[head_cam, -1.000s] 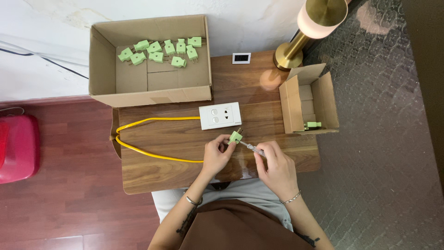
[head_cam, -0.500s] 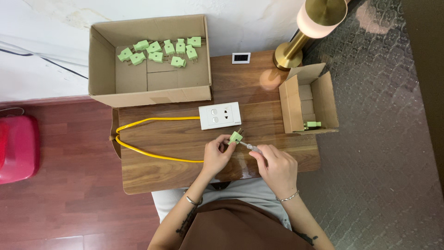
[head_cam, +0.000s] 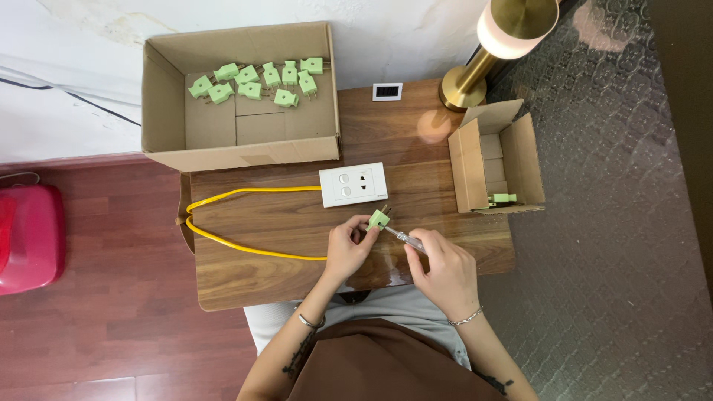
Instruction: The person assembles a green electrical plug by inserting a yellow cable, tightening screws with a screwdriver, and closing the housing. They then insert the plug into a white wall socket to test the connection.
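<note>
My left hand [head_cam: 347, 248] pinches a small green plug [head_cam: 379, 219] just above the near edge of the wooden table [head_cam: 245, 278]. My right hand [head_cam: 443, 269] grips a thin screwdriver [head_cam: 401, 238] whose tip meets the plug. A yellow cable [head_cam: 238, 223] loops across the table and ends under my left hand. Just beyond the hands lies a white socket plate [head_cam: 353, 184].
A large open cardboard box [head_cam: 223, 141] at the back left holds several green plugs [head_cam: 256, 78]. A smaller open box [head_cam: 475, 160] on the right holds one green plug [head_cam: 503, 198]. A brass lamp [head_cam: 490, 52] and a small white device [head_cam: 387, 91] stand at the back. A red object [head_cam: 26, 238] sits on the floor left.
</note>
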